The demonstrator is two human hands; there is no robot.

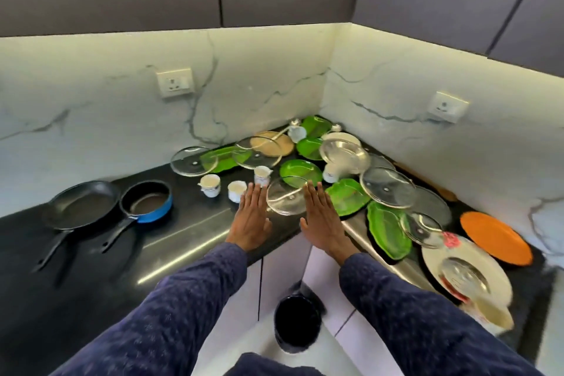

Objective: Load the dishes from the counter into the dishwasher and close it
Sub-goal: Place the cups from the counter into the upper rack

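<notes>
While no writing reads, flat hands point(251, 217) point(320, 217) flank glass lid point(285, 200)

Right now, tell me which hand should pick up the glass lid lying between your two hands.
Right, I'd judge. The right hand has its straight fingertips at the edge of the glass lid, so a short reach would get a grip. The left hand is also open, but its fingers point towards the small white cup.

I saw glass lids point(287, 200), green plates point(300, 172) and white cups point(210, 185) crowding the counter's point(189, 232) corner, toward one o'clock.
</notes>
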